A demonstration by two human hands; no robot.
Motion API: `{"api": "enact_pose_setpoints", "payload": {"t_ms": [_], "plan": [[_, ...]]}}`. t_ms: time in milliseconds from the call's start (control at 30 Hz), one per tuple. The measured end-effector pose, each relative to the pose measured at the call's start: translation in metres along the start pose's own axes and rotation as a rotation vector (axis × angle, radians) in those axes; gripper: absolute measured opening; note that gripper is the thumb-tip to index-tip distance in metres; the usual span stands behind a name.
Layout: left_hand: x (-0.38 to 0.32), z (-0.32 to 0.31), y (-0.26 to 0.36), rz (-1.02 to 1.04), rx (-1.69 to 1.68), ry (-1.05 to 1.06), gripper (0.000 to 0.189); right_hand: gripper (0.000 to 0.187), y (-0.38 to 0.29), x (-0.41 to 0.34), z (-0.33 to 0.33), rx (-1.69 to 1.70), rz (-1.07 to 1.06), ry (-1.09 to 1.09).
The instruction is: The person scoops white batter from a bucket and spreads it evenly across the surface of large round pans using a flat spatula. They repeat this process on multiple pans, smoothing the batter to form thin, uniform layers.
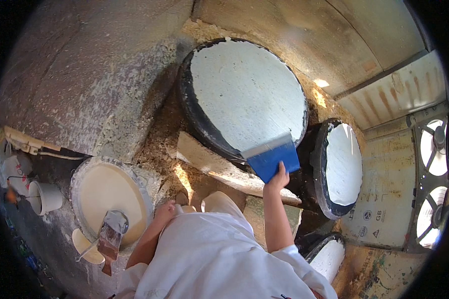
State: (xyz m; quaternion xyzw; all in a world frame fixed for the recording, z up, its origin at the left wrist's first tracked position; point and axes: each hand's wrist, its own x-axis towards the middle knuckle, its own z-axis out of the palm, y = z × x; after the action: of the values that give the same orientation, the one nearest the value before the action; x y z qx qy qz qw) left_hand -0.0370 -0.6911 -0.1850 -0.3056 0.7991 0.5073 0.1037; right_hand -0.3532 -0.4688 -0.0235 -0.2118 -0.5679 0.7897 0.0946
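Note:
My right hand (278, 180) grips a wide blue scraper (275, 160) with a pale straight blade. The blade lies on the near edge of a smooth white layer (247, 93), which covers a large round black form (200, 119). Small pits mark the layer, and its border is ragged against the black rim. My left hand (166, 212) hangs low at my side, against my white clothing (217, 258). Its fingers look curled, but whether they hold anything is hidden.
On the left stands a tub (144, 187) of cream-coloured liquid, with a wide brush (110, 237) and metal ladle (116, 220) at its edge. A white bucket (52, 198) is beyond. Two smaller white-coated round forms (344, 164) are right. Fans (434, 145) line the far right.

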Motion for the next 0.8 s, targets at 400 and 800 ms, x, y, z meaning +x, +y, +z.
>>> {"api": "enact_pose_setpoints", "payload": {"t_ms": [400, 800], "plan": [[0.046, 0.007, 0.030, 0.054, 0.096, -0.152, 0.028, 0.032, 0.014, 0.113, -0.037, -0.126, 0.052, 0.300], [0.041, 0.026, 0.068, -0.001, 0.128, -0.102, 0.023, 0.041, -0.014, 0.344, 0.015, -0.677, 0.054, 0.134]]}}
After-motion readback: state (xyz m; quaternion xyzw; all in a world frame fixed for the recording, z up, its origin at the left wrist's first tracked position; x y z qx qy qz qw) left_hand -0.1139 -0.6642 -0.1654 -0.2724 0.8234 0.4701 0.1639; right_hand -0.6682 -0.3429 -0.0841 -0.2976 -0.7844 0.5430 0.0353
